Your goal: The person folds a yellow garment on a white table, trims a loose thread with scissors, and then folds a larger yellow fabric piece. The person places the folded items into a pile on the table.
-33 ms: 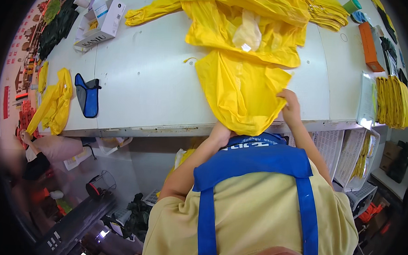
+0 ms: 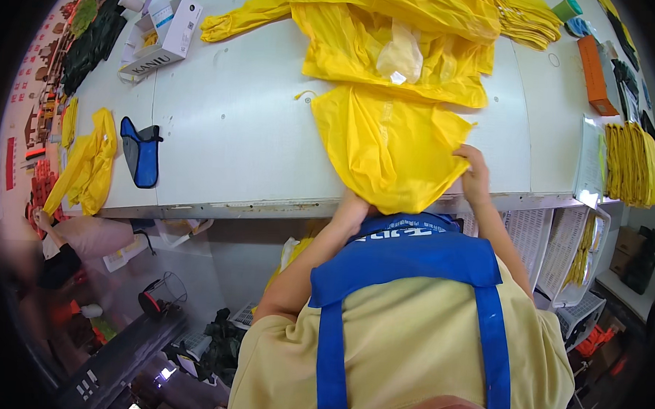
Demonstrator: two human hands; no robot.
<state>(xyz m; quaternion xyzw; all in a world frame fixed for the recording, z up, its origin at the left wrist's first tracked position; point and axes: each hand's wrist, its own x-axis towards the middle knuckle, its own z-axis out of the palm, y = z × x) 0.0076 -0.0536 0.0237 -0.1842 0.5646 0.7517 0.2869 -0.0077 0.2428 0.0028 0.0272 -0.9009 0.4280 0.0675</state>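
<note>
A yellow raincoat (image 2: 327, 54) lies spread over the far middle of the white table, its hood (image 2: 388, 152) drawn toward me over the near edge. A pale see-through patch (image 2: 401, 58) with a small white tag shows on the coat. My right hand (image 2: 476, 174) is closed on the right rim of the hood, thumb and fingers pinching the fabric. Under the hood's near left side is my left hand (image 2: 353, 209); the cloth covers its fingers, so I cannot tell their grip. A short yellow cord (image 2: 304, 95) sticks out left of the hood.
On the white table (image 2: 227, 149), a blue-and-grey fabric piece (image 2: 145, 156) and a white box (image 2: 166, 51) with a bottle stand left. Another person's hand (image 2: 43, 220) is near a yellow garment (image 2: 92, 161). An orange box (image 2: 596, 76) and folded yellow garments (image 2: 631, 165) lie right.
My right hand has shifted slightly right, pulling the hood's rim outward and flattening its fold. The coat has slid a little to the right. My left hand stays nearly in place.
</note>
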